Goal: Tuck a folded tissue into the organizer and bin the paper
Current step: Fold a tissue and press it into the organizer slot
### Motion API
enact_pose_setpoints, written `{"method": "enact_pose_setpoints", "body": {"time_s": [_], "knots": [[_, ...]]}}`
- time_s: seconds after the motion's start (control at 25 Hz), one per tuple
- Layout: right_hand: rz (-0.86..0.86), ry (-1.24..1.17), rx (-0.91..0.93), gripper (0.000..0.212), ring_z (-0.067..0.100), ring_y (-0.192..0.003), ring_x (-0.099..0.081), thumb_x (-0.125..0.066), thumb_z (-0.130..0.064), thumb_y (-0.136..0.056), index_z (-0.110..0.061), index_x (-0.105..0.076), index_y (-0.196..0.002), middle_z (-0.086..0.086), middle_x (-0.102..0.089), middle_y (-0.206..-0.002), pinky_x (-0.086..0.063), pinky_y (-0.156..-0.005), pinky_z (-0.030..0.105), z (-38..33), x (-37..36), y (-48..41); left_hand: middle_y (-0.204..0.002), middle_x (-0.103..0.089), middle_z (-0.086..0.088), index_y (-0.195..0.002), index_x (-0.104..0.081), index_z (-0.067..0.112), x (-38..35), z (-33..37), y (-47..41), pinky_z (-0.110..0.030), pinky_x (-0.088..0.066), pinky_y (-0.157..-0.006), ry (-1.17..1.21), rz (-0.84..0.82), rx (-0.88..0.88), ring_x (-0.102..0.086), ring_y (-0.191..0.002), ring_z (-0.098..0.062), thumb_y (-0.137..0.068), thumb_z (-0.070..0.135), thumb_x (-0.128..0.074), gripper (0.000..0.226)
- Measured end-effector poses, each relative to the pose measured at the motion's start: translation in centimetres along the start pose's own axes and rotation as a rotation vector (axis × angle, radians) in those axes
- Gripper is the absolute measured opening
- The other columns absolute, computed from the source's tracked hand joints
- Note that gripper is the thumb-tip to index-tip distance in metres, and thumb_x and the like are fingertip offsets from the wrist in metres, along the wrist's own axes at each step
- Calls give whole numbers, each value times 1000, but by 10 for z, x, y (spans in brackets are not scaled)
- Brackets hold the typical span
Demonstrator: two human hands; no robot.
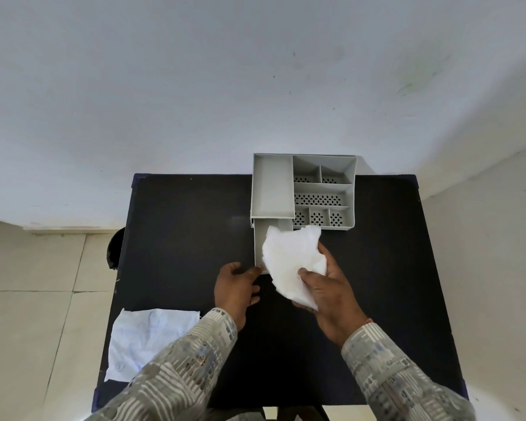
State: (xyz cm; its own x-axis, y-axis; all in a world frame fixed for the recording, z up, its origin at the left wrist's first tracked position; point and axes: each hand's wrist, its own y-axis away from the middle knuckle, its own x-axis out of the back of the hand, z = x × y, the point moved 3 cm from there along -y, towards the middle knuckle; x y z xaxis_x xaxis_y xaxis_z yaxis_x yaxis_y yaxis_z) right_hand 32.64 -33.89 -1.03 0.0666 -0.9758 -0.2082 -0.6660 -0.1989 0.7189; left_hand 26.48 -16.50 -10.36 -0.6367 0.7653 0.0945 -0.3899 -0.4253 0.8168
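Observation:
A grey plastic organizer (272, 183) with several compartments stands at the far middle of the black table (188, 238). Its drawer (260, 241) is pulled out toward me. My right hand (328, 296) grips a white folded tissue (289, 259) and holds it over the open drawer. My left hand (235, 288) rests at the drawer's front left corner, fingertips touching its edge. A crumpled white sheet of paper (146, 341) with faint blue writing lies at the near left of the table, partly hanging over the edge.
A dark round object (115, 249), maybe a bin, shows below the table's left edge. Tiled floor lies left and right. A pale wall rises behind the table.

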Motion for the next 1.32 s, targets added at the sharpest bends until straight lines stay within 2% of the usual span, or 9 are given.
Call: {"method": "enact_pose_setpoints", "body": {"time_s": [0.2,0.44,0.52,0.64,0.76,0.84,0.92,1.12,1.32], "knots": [[45,-3,-2,66,32,-120,-67,-56,2,-101,-42,-49,-150,-2,-68,-137,-64,-66,43,1,-3,-6,-110,-79,-22,-125,-64,4,-1,11,-13,-42,-68,-77,69,-44,31,-81,-93,-34,-92,-3,-71,34],[23,27,29,67,32,-124,-65,-57,2,-101,-41,-48,-152,-2,-67,-138,-65,-75,49,0,-9,-11,-109,-81,-21,-121,-67,4,17,19,-19,-37,-67,-72,-14,-93,64,-81,-91,-32,-92,-3,-69,30],[18,40,40,69,31,-124,-65,-58,3,-101,-40,-47,-153,-3,-67,-138,-66,-80,53,1,-13,-16,-108,-80,-18,-121,-68,6,19,23,-14,-37,-66,-69,-58,-88,57,-79,-87,-30,-93,5,-72,29],[17,65,60,70,28,-126,-66,-60,3,-99,-41,-47,-153,-3,-69,-138,-60,-95,63,2,-18,-25,-98,-74,-7,-113,-70,15,25,37,4,-34,-58,-59,-184,24,-68,-67,-74,-22,-93,43,-75,35],[12,93,68,66,26,-124,-67,-64,-1,-99,-33,-46,-154,0,-69,-138,-58,-103,56,1,-25,-34,-93,-72,-7,-108,-71,15,16,57,34,-38,-62,-59,-124,-170,-118,-67,-69,-24,-96,53,-70,40],[38,291,85,62,22,-118,-68,-69,-13,-98,-31,-45,-153,1,-66,-138,-60,-100,47,-1,-30,-36,-99,-76,-6,-115,-70,16,8,67,46,-39,-67,-62,-248,-234,-212,-76,-73,-21,-94,30,-80,28],[103,589,132,58,20,-113,-66,-72,-25,-96,-30,-50,-149,0,-66,-134,-62,-93,41,-3,-28,-37,-102,-73,-2,-118,-69,20,5,71,45,-38,-69,-62,-420,-151,-334,-79,-82,-19,-89,12,-84,33],[190,1181,313,48,32,-115,-69,-69,-28,-93,-18,-63,-139,12,-72,-125,-55,-99,36,-3,-23,-30,-99,-73,6,-126,-71,21,4,73,41,-32,-63,-84,-842,-29,-636,-71,-86,-15,-85,14,-78,42],[179,1492,307,56,31,-120,-66,-62,-37,-95,-32,-48,-150,7,-67,-131,-56,-96,42,-6,-37,-35,-100,-75,-6,-105,-73,15,-7,77,24,-42,-65,-80,-1066,-83,-582,-75,-82,-26,-77,16,-75,28]]}}
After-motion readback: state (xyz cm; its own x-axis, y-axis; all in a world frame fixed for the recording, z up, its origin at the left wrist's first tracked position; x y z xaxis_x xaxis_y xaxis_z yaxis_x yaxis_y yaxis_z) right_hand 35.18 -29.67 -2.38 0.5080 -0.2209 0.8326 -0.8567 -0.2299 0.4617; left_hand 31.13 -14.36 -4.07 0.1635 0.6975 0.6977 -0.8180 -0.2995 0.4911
